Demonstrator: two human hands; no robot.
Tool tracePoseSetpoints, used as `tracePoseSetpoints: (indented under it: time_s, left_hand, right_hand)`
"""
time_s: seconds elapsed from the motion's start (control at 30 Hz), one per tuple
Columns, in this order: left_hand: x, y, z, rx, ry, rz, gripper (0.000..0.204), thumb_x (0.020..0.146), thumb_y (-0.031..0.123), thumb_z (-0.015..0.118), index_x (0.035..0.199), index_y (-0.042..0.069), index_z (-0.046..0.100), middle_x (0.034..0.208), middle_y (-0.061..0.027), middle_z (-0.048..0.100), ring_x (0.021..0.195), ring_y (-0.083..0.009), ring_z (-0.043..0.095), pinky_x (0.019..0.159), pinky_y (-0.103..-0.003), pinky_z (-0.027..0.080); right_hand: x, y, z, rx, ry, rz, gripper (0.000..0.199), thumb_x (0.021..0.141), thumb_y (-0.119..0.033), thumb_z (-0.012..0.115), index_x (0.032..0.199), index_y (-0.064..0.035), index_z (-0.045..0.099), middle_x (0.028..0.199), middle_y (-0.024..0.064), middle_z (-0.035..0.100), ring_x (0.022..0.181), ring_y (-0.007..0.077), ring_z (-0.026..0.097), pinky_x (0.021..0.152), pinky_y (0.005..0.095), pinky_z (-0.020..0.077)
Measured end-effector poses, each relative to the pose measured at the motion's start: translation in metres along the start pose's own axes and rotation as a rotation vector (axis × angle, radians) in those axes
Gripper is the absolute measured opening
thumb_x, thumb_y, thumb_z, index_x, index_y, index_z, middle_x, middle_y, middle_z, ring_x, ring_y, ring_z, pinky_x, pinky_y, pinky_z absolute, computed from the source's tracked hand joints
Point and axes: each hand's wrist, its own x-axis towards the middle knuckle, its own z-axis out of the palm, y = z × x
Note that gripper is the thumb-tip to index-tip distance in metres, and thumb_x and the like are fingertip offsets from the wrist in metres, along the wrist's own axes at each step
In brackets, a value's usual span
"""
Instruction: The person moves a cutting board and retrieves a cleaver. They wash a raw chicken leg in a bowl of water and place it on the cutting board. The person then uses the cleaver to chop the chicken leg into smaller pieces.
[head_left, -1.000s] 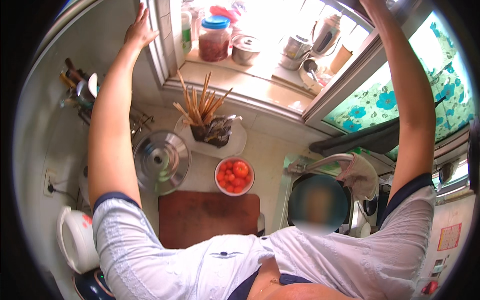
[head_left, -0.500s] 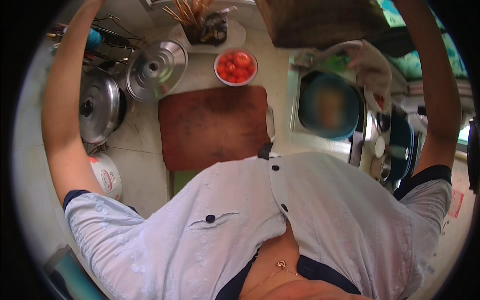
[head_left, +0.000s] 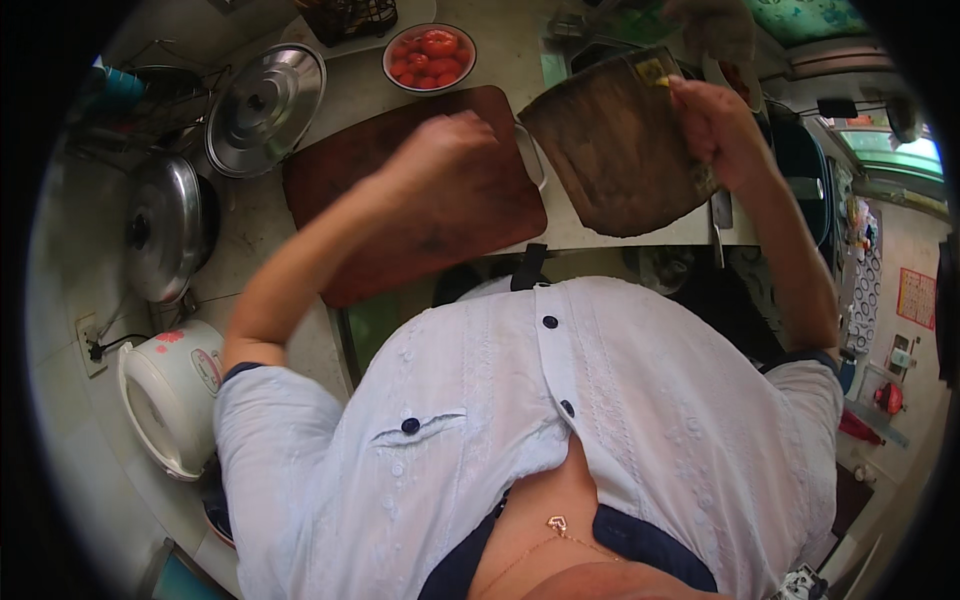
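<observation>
My right hand (head_left: 722,132) grips the right edge of a dark, worn wooden board (head_left: 620,150), which is tilted above the right part of the counter. A small yellow patch shows near the board's far corner. My left hand (head_left: 455,142) hovers, fingers curled, over the far part of a reddish-brown cutting board (head_left: 350,235). Nothing shows in that hand, though its palm side is hidden. A white handle loop (head_left: 535,158) sticks out at the cutting board's right end. Beyond this board stands a bowl of red tomatoes (head_left: 430,58).
A steel lid (head_left: 265,110) leans at the far left, beside a lidded pot (head_left: 165,228). Nearer on the left is a white rice cooker (head_left: 170,400). A cleaver (head_left: 718,225) lies at the counter's front edge on the right. The wooden board partly covers the sink (head_left: 590,50).
The wooden board has come down from high at the far side, now in my right hand. My left arm has swung inward over the cutting board. The whole view has shifted.
</observation>
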Motion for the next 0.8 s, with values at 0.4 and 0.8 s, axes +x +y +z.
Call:
tracePoseSetpoints:
  time_s: [0.4, 0.8]
  left_hand:
    - [-0.008, -0.047, 0.157, 0.645, -0.103, -0.003, 0.026, 0.068, 0.028, 0.058, 0.087, 0.01, 0.06, 0.1, -0.0101, 0.047, 0.104, -0.025, 0.043, 0.099, -0.048, 0.022]
    - [-0.057, -0.027, 0.152, 0.673, -0.01, -0.059, 0.02, 0.07, 0.022, 0.058, 0.086, 0.01, 0.056, 0.1, -0.008, 0.049, 0.104, -0.0247, 0.045, 0.098, -0.049, 0.025]
  right_hand:
    - [-0.016, 0.108, 0.002, 0.286, 0.452, -0.208, 0.022, 0.085, -0.022, 0.053, 0.067, -0.0111, 0.052, 0.044, -0.0073, 0.031, 0.036, 0.0032, 0.025, 0.034, 0.0205, 0.0173]
    - [-0.017, 0.159, 0.021, 0.529, 0.28, -0.377, 0.03, 0.085, -0.027, 0.055, 0.064, -0.0074, 0.05, 0.051, -0.005, 0.041, 0.041, 0.0016, 0.033, 0.037, 0.0194, 0.0231]
